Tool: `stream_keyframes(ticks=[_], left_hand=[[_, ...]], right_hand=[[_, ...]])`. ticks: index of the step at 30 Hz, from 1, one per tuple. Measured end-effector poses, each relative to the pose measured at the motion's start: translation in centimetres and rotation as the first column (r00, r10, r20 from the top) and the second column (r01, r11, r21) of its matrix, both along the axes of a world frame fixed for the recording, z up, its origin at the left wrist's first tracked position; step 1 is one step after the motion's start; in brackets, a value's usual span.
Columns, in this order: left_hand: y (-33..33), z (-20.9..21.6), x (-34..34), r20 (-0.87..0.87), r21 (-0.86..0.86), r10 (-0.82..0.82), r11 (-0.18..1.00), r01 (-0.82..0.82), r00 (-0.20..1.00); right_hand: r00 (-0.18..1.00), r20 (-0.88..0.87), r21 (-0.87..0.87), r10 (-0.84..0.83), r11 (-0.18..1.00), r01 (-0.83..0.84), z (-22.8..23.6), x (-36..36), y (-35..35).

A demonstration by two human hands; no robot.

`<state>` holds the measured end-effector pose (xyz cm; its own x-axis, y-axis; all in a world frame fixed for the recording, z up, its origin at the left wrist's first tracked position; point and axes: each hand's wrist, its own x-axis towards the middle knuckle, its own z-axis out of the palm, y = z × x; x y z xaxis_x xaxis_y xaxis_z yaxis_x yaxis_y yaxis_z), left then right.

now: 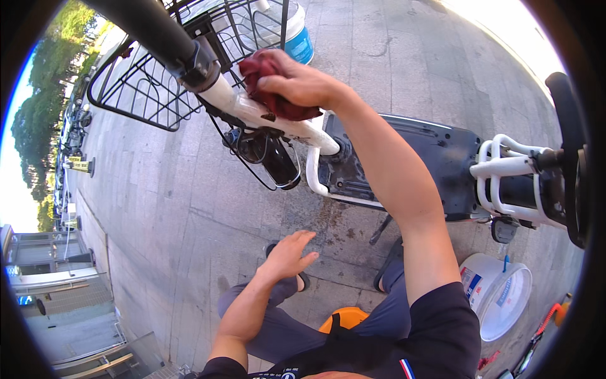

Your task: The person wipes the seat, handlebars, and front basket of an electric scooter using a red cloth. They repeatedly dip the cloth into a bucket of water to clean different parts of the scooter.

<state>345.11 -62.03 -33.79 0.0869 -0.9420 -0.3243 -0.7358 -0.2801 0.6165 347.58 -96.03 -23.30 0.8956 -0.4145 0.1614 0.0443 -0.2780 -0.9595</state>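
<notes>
My right hand (pixel 302 82) is closed on a crumpled dark red cloth (pixel 278 106), which lies against the white frame tube (pixel 243 108) of an electric scooter. My left hand (pixel 288 254) is held over the paving, touching nothing, with its thumb apart from the fingers. A black wire basket (pixel 151 95) is at the front of the scooter, beside the thick black upper end (pixel 148 35) of the tube. Under the tube hangs a black cylindrical part (pixel 281 169) with cables. The black footboard (pixel 410 161) has wet-looking or dirty patches.
A white bucket (pixel 499 294) lies tilted at the lower right, near a red coiled cord (pixel 544 328). Behind the basket stands a blue and white bucket (pixel 300 45). Something orange (pixel 346 314) is beneath me. White rails (pixel 499 167) and a black seat (pixel 568 158) are at right.
</notes>
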Motion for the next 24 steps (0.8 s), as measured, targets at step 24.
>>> stream_keyframes(ticks=[24], left_hand=[[-4.2,-2.3,0.0,-0.051,0.127,-0.012,0.992,0.018,0.999]], right_hand=[[0.843,-0.492,-0.51,-0.217,0.857,-0.077,-16.6,2.6,-10.7]])
